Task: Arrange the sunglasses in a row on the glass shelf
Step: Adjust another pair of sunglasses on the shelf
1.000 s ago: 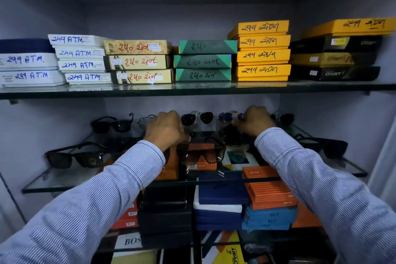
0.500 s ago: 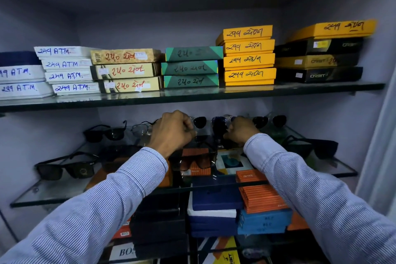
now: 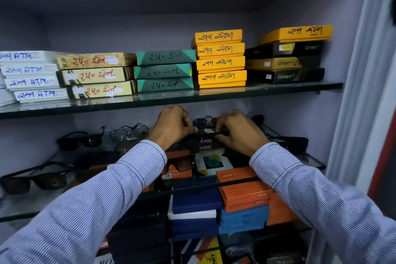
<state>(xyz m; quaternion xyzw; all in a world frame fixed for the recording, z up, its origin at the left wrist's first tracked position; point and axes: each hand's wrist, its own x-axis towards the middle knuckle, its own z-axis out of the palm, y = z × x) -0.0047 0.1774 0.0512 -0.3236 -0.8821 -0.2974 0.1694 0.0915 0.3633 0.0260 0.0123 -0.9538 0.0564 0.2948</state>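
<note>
- A dark-framed pair of sunglasses [image 3: 205, 134] sits at the back middle of the clear glass shelf [image 3: 32, 201], held between both hands; motion blur hides its finer shape.
- The left hand [image 3: 171, 127] is curled nearly into a fist, its grip pinching the left end of that frame.
- The right hand [image 3: 240, 133] is curled likewise, its grip closed on the right end of the frame.
- Just behind the hands, round dark lenses [image 3: 199, 122] of another pair show between the knuckles.
- Left of the hands stands a thin-rimmed clear pair of glasses [image 3: 130, 132], and further left a black wraparound pair of sunglasses [image 3: 80, 140], both along the back of the shelf.
- At the front left edge lies a black square pair with brown lenses [image 3: 32, 180], well apart from the held pair.
- On the right side of the shelf a dark pair [image 3: 293, 144] is partly hidden behind the right wrist.
- Both arms wear blue-and-white pinstriped shirt sleeves [image 3: 107, 197].
- Below the glass lie stacked cases: ribbed orange boxes [image 3: 244, 191], navy boxes [image 3: 197, 201] and a blue box [image 3: 244, 218].
- The upper glass shelf [image 3: 171, 98] carries hand-labelled stacks: white boxes [image 3: 32, 80], tan boxes [image 3: 96, 75], green boxes [image 3: 164, 70], yellow boxes [image 3: 220, 60] and black-and-yellow boxes [image 3: 287, 58].
</note>
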